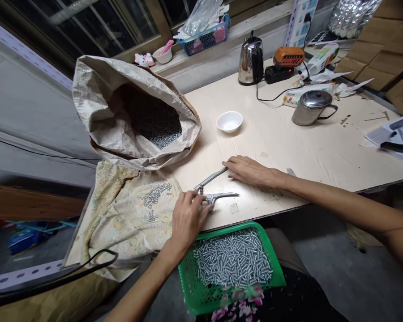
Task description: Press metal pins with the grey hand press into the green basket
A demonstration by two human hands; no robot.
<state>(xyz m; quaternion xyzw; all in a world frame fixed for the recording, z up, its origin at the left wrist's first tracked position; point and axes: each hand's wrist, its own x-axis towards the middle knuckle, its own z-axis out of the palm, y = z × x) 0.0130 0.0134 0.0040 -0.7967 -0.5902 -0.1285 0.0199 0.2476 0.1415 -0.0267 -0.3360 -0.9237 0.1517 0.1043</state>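
Note:
A pair of metal pliers (221, 195) with a small spring between its spread handles lies on the table near the front edge. My left hand (189, 217) has its thumb and fingers closed around the head end, so the jaws are hidden. My right hand (250, 171) rests on the table, palm down with fingers stretched, its fingertips touching the end of the upper handle. Below the table edge a green basket (185, 286) full of small threaded metal pins sits on my lap. Left of my left hand, a patterned cloth (121, 223) carries a loose pile of similar pins (156, 197).
A large open woven sack (100, 112) with more metal pieces inside stands at the back left. Behind my right hand is a white bowl (229, 121). Farther right are a lidded metal mug (311, 108), a kettle (250, 60) and an orange battery (289, 57) on a charger.

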